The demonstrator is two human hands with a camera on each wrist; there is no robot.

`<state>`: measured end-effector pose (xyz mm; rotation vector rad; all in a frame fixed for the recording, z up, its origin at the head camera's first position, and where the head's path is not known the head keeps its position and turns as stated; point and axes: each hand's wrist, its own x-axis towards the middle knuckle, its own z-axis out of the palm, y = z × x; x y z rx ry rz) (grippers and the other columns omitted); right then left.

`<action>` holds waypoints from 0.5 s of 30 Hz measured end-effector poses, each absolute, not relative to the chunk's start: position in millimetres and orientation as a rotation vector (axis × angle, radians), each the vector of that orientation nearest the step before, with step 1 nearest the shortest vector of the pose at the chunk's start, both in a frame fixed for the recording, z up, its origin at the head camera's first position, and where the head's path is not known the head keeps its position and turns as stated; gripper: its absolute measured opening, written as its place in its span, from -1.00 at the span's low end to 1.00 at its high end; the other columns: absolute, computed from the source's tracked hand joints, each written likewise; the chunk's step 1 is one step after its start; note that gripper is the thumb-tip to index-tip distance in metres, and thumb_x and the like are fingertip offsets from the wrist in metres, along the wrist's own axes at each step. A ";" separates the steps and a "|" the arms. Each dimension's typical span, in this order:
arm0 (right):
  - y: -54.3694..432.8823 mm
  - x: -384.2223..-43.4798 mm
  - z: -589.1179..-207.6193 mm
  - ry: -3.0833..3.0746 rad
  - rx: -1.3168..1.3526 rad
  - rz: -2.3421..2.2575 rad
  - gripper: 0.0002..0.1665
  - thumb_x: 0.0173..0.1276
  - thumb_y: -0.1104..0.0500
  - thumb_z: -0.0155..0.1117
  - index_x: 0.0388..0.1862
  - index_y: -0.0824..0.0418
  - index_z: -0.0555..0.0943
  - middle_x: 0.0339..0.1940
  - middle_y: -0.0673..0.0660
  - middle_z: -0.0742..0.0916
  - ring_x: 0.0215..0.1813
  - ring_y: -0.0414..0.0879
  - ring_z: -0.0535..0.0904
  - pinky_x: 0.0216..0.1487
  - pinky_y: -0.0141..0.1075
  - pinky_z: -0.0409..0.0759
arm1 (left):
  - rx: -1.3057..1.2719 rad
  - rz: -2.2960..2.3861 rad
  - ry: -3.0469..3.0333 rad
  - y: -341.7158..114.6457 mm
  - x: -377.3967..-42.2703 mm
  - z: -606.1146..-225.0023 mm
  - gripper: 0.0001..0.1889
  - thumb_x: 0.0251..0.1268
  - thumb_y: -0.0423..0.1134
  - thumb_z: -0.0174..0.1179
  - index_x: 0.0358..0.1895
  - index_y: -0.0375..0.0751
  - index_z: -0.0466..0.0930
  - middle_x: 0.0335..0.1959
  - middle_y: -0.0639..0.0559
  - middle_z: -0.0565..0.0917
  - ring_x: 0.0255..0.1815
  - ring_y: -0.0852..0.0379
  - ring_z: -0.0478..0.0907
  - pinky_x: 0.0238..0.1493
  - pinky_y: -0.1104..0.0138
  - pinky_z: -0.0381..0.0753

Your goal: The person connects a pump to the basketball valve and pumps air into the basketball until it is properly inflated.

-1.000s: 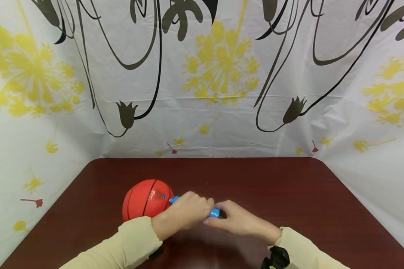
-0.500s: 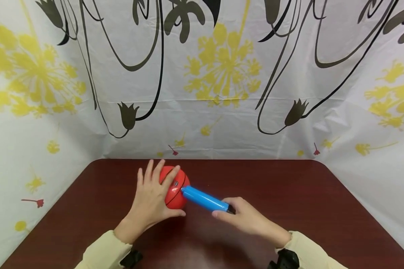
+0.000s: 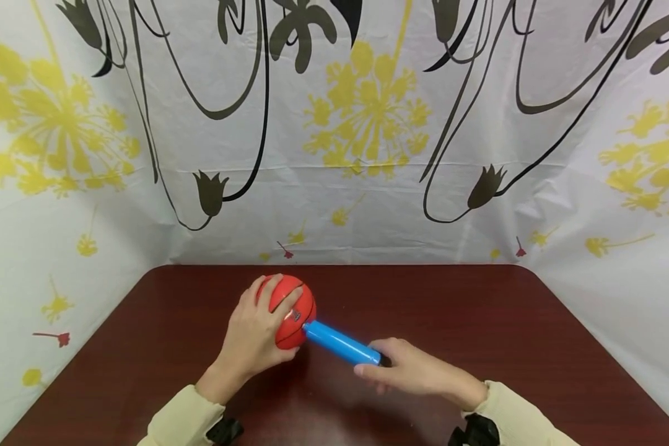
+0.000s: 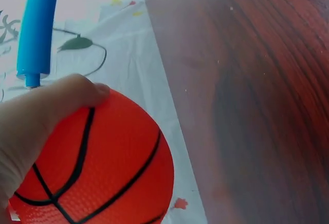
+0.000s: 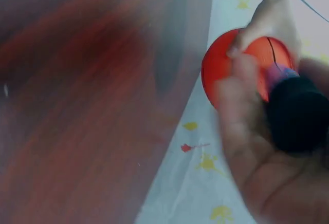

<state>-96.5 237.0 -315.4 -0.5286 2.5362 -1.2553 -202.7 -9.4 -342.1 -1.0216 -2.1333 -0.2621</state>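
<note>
My left hand (image 3: 249,339) holds a small red-orange basketball (image 3: 305,300), its fingers spread over the ball's left side. In the left wrist view, the thumb lies across the ball (image 4: 118,147), just below the tip of a blue hand pump (image 4: 36,34). Seen from the head, the pump (image 3: 341,344) slants down to the right from the ball. Its narrow end meets the ball's side. My right hand (image 3: 407,368) grips the pump's black handle. That black handle (image 5: 297,115) looms large in the right wrist view, where the right hand (image 5: 257,167) is blurred.
A dark reddish-brown table (image 3: 468,322) with rounded far corners lies beneath both hands. White cloth (image 3: 323,210) printed with yellow and dark flowers hangs behind the table and along both sides.
The left hand has left the pump and now holds the ball, which sits farther right and farther away. More of the pump's blue barrel shows. The right hand stays at the handle.
</note>
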 end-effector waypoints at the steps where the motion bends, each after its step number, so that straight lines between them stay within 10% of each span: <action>1: 236.7 -97.9 -314.6 2.540 -0.560 -1.202 -0.72 0.21 0.00 0.15 -0.36 0.22 0.47 -0.65 -0.03 0.54 -0.64 -0.27 0.44 -0.61 -0.41 0.41 | -1.037 -0.241 -2.122 -8.4 -201.5 -340.7 -0.07 -0.64 0.15 0.40 0.12 -0.03 0.38 0.05 -0.25 0.35 0.08 -0.24 0.24 -0.16 -0.02 0.46; 15: 211.7 -108.9 -323.2 2.081 -0.301 -1.661 -0.64 0.25 0.16 0.07 -0.07 0.37 0.33 -0.60 0.11 0.48 -0.66 -0.17 0.38 -0.62 -0.38 0.45 | -1.075 -0.303 -2.208 7.4 -195.7 -343.9 0.05 -0.57 0.20 0.42 0.25 0.05 0.21 0.22 -0.19 0.22 0.22 -0.26 0.11 -0.04 -0.13 0.32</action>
